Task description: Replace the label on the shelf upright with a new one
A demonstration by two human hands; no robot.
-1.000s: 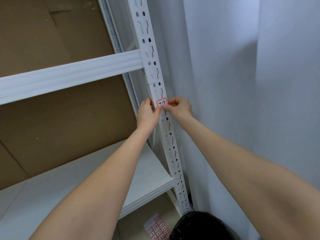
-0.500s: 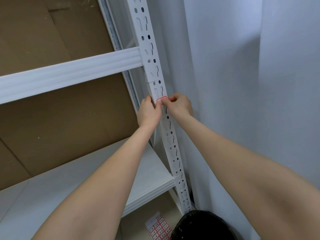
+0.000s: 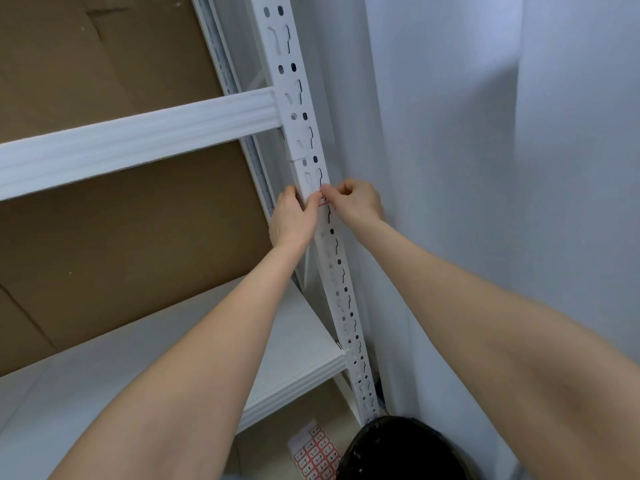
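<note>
Our fingertips (image 3: 317, 199) meet on the front face of the white perforated steel shelf upright (image 3: 300, 109), and between them only a sliver of the small red-bordered white paper label (image 3: 323, 201) shows, lying on that face just below a keyhole slot. Our left hand (image 3: 292, 220) wraps the upright's left edge, thumb across the front; our right hand (image 3: 356, 202) comes from the other side with its fingers curled in and its thumb and forefinger closed at the label's right edge, though we cannot tell whether they pinch the paper or merely press it flat. To the right of the upright hangs a pale grey-white curtain (image 3: 450, 168), close against the back of our right hand, so there is little room on that side. To the left the bay is open: a ribbed white horizontal shelf beam (image 3: 138, 140) joins the upright above our hands, a white shelf board (image 3: 104, 368) lies below them, and brown cardboard (image 3: 104, 237) lines the back. Down at the foot of the upright a sheet of red-bordered label stickers (image 3: 317, 453) lies on the floor, just beside a round black bin (image 3: 401, 452), which sits directly under our right forearm.
</note>
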